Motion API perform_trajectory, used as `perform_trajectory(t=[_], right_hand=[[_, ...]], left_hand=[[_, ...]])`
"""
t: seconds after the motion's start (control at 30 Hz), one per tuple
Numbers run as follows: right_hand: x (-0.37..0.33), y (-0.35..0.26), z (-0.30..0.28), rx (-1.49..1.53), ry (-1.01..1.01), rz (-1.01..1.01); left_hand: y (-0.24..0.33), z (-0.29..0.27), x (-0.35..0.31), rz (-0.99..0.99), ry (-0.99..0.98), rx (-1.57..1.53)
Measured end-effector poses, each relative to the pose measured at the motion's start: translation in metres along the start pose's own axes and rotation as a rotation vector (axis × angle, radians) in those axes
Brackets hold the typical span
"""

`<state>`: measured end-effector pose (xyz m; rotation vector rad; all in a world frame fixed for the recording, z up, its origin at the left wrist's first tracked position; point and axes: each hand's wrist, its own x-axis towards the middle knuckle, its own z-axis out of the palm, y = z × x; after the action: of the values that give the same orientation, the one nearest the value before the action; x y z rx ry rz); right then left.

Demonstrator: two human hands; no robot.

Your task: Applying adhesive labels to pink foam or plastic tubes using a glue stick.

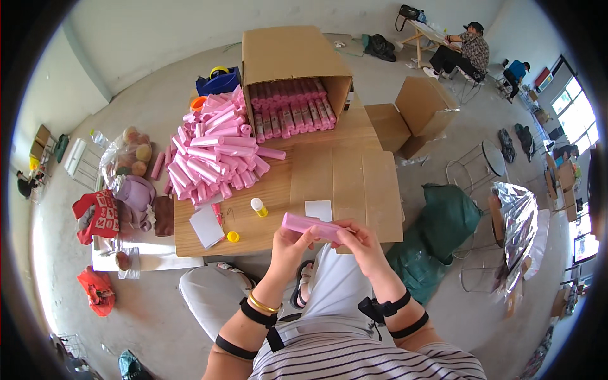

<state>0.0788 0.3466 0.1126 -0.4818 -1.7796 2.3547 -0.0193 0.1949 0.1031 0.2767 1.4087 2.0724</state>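
Note:
In front of my body, a pink roll [311,226] lies across both hands above the table's near edge. My left hand [292,243] is closed around its left part, while the fingers of my right hand [363,244] pinch its right end. Just beyond them a white paper slip [318,209] rests on flattened cardboard [347,183]. To the left stands an uncapped glue stick [259,208], its yellow cap [234,237] apart from it. Nearby are a stack of white slips [206,227] and a red pen [217,214]. A heap of similar pink rolls [212,155] covers the table's left side.
A cardboard box [288,54] on its side holds rows of pink rolls. Behind the heap sits a blue tape dispenser [218,82]. Right of the table are an open carton [421,117] and a green sack [437,231]; bags [96,215] lie left. People sit farther off.

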Motion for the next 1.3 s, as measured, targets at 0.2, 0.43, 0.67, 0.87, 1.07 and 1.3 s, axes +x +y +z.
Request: perform_trajectory(t=[0.2, 0.43, 0.67, 0.87, 1.07, 1.3], right_hand=[[-0.017, -0.033, 0.023, -0.477, -0.081, -0.351], [-0.035, -0.041, 0.019, -0.263, -0.210, -0.139], [-0.047, -0.037, 0.009, -0.005, -0.202, 0.007], [-0.064, -0.054, 0.024, -0.509, -0.172, -0.590], [-0.068, -0.062, 0.011, -0.141, -0.340, -0.081], [-0.075, -0.068, 0.015, -0.183, -0.314, -0.205]], left_hand=[[0.013, 0.010, -0.027, -0.044, 0.030, -0.255], [0.042, 0.009, -0.057, 0.124, 0.021, 0.080], [0.059, 0.017, -0.079, 0.488, -0.111, 0.542], [0.086, 0.015, -0.099, 0.099, -0.164, 0.297], [0.090, 0.017, -0.111, 0.185, -0.171, 0.579], [0.094, 0.013, -0.108, 0.256, -0.187, 0.644]])
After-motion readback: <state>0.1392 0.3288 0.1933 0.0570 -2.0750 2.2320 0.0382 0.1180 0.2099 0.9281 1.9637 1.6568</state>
